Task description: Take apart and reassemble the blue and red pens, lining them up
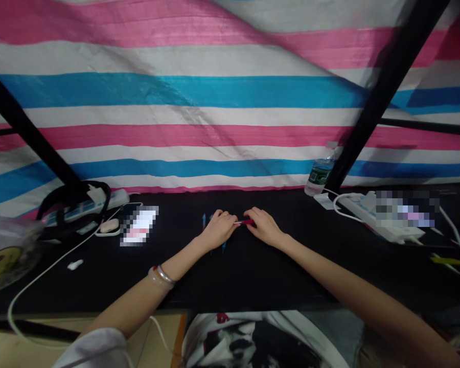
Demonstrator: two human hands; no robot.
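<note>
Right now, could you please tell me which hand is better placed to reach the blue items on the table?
Probably the left hand: the blue items lie close beside it, while the right hand is farther off and appears to hold the thin red item.

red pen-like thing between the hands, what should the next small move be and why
Probably steady its thin end with the left hand: that end reaches toward the left fingers, while the right hand holds the red part of the pen-like thing. Whether the left fingers already grip it is too small to tell.
</note>
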